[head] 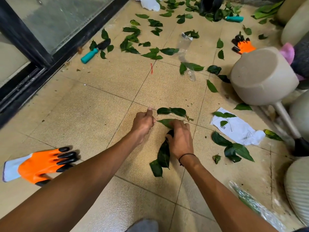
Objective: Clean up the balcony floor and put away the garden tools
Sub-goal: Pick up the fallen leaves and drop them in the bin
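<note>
Green leaves lie scattered over the tan tiled balcony floor (93, 114). My right hand (181, 141) grips a bunch of dark leaves (163, 156) that hangs below its palm, and its fingertips touch a single leaf (164, 122) on the tile. My left hand (143, 123) is curled with the thumb pointing forward, right beside that leaf's tip; I see nothing inside it. A pair of leaves (171, 111) lies just beyond both hands. A teal-handled trowel (89, 55) lies by the door track, and a second teal-handled tool (234, 18) lies at the far right.
An orange and black glove (40, 164) lies at my left, its mate (245, 46) far right. A tipped beige pot (262, 79), white paper (239, 129), a clear wrapper (185, 46) and a black pot (210, 4) are around. The sliding door frame (33, 52) bounds the left.
</note>
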